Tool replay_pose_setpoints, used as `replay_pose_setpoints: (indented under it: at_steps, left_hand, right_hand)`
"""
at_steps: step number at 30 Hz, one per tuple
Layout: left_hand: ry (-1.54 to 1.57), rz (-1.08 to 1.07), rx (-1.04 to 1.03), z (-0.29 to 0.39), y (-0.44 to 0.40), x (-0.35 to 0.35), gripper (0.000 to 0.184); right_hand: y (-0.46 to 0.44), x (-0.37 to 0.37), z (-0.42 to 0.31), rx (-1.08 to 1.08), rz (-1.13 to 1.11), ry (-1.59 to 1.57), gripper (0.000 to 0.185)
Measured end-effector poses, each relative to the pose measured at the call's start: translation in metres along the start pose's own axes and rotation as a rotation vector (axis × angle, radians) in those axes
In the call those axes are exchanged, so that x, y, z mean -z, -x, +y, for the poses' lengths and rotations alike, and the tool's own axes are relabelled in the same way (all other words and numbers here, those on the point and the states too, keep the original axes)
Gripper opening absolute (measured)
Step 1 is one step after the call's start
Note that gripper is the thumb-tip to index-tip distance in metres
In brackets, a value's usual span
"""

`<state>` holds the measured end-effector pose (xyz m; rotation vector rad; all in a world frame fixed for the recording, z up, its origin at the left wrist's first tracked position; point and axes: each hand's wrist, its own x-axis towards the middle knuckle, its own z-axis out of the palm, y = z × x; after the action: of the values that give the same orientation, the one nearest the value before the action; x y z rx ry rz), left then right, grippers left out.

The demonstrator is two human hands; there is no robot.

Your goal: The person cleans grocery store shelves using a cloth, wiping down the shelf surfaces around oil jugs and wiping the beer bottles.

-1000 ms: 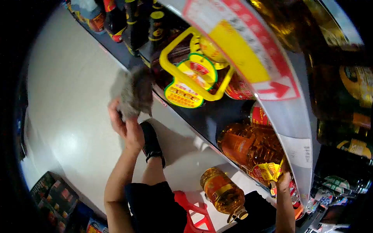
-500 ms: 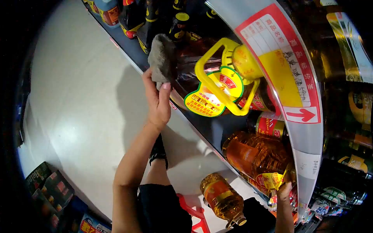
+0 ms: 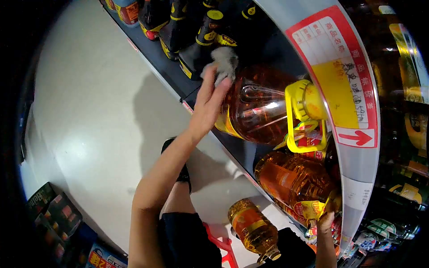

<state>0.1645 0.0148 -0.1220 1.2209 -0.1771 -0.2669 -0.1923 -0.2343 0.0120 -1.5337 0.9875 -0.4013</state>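
Note:
My left hand (image 3: 208,107) is closed on a grey cloth (image 3: 225,61), which lies against the lower side of a large dark-amber cooking oil bottle (image 3: 261,105). That bottle stands on the shelf and has a yellow cap and a yellow handle (image 3: 292,129). At the lower right, my right hand (image 3: 327,219) grips the neck area of a second oil bottle (image 3: 288,178), beside its yellow tag; some fingers are hidden. A third oil bottle (image 3: 253,225) with golden oil is near my legs, over a red stool (image 3: 225,245).
A curved shelf edge with a red-bordered price label (image 3: 344,89) overhangs the bottles on the right. Black bottles with yellow caps (image 3: 205,33) crowd the dark shelf (image 3: 239,149). Pale floor (image 3: 89,111) spreads to the left, with stacked cartons (image 3: 62,219) at lower left.
My left hand and the cloth have moved right, further onto the shelf. The large bottle has turned, so its handle sits further right and its tag shows less. The right hand has stayed put.

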Motion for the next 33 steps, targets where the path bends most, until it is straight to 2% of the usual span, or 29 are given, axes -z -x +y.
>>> replay_pose_setpoints:
  at_steps: [3,5,7,9,12,17,20,21,24,25,27,28,30,31,33]
  left_hand:
    - [0.159,-0.158,0.063,-0.021,-0.028,-0.005,0.044]
    - [0.218,-0.240,0.069,-0.030,-0.045,-0.005,0.047]
    - [0.181,-0.298,0.165,-0.035,-0.065,-0.009,0.049]
    - [0.195,-0.356,0.191,-0.039,-0.076,-0.015,0.049]
    - [0.280,-0.440,0.124,-0.041,-0.084,-0.020,0.047]
    - [0.156,-0.570,0.213,-0.040,-0.084,-0.036,0.039]
    - [0.027,-0.696,0.203,-0.039,-0.077,-0.047,0.042]
    - [-0.041,-0.601,0.322,-0.016,-0.066,-0.049,0.044]
    - [0.178,-0.664,0.155,-0.021,-0.059,-0.052,0.047]
    - [0.129,-0.632,-0.004,-0.007,-0.057,-0.054,0.051]
    - [0.037,-0.786,-0.100,0.027,-0.056,-0.056,0.052]
    - [-0.013,-0.864,-0.154,0.045,-0.055,-0.058,0.052]
    - [-0.182,-0.891,-0.387,0.072,-0.041,-0.073,0.051]
    - [-0.251,-0.941,-0.362,0.078,-0.039,-0.074,0.048]
    - [-0.416,-0.929,-0.631,0.064,-0.041,-0.078,0.048]
  right_hand:
    - [0.000,0.006,0.000,-0.037,-0.066,0.076,0.052]
    - [-0.005,0.024,0.012,-0.014,-0.099,0.085,0.056]
    - [-0.016,0.052,0.034,0.064,-0.116,0.056,0.057]
    - [-0.017,0.043,0.029,0.060,-0.089,-0.102,0.045]
    - [-0.020,0.055,0.035,0.064,-0.006,-0.049,0.040]
    - [-0.022,0.057,0.034,0.072,-0.057,0.141,0.065]
    - [-0.018,0.049,0.030,0.093,-0.030,0.097,0.060]
    - [-0.014,0.033,0.021,0.118,-0.030,0.054,0.056]
    - [-0.013,0.037,0.026,0.061,0.004,-0.023,0.048]
    - [-0.012,0.036,0.026,0.043,-0.007,-0.045,0.047]
    - [-0.013,0.043,0.031,0.015,-0.074,-0.078,0.047]
    - [-0.014,0.046,0.031,-0.021,-0.056,-0.041,0.053]
    - [-0.013,0.048,0.030,-0.094,-0.018,0.038,0.064]
    - [-0.013,0.045,0.029,-0.046,0.017,0.069,0.064]
    - [-0.007,0.025,0.022,0.046,0.090,0.135,0.064]
